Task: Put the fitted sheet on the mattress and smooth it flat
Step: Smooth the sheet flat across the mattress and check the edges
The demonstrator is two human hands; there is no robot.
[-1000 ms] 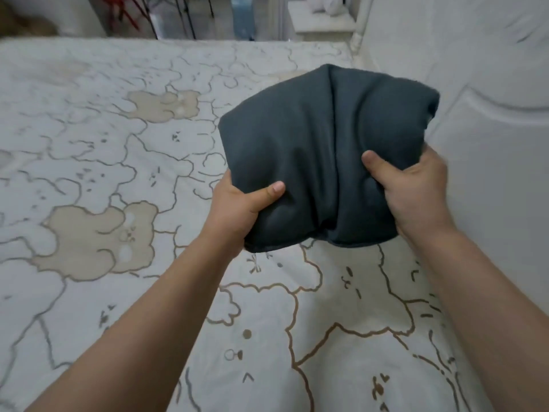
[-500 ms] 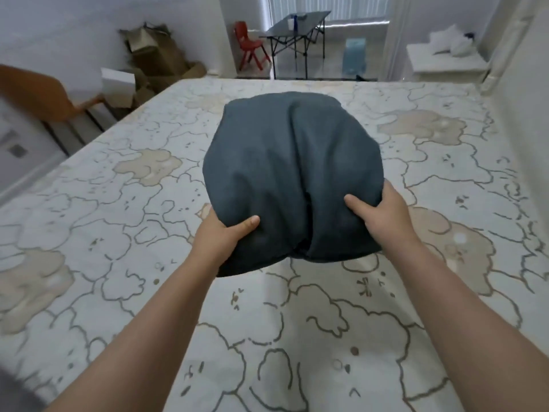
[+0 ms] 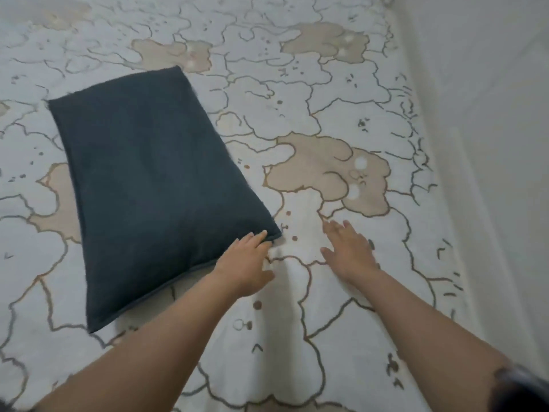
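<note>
While the dark pillow [image 3: 154, 185] lies flat on the sheet [image 3: 297, 93], the left hand [image 3: 248, 263] touches its near corner, fingers loosely apart. Just beside it, the right hand [image 3: 349, 248] rests palm-down on the patterned sheet, fingers spread, gripping nothing.

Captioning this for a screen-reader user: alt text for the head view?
A dark grey pillow lies on a bear-print sheet. The left hand touches its near corner; the open right hand lies flat on the sheet beside it.
</note>
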